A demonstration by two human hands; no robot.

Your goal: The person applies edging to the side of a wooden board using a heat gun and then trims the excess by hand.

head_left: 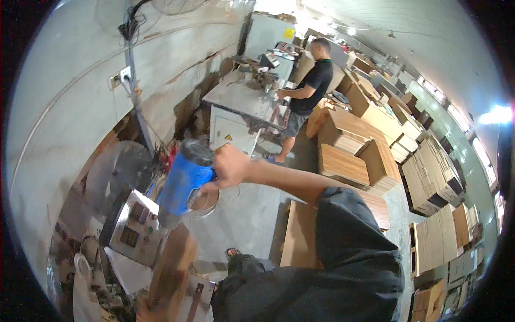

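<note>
My right hand [229, 165] is closed around the side of a blue cylindrical power tool [185, 180] with a black end. The tool is tilted and smeared by motion, so its exact kind cannot be told. Below it, a long brown wooden board [173, 265] slants up from the lower edge, also blurred. My left hand [146, 313] shows only in part at the bottom edge, gripping the board's lower end. Close by on the left sits a metal control box [134, 228] with a small display and knobs.
A person [314, 80] in dark clothes stands at a workbench [244, 99] farther ahead. Wooden cabinet pieces [346, 161] stand to the right, with stacked panels [432, 172] beyond. A wall socket [120, 78] and cables line the left wall. Grey floor [241, 220] shows between.
</note>
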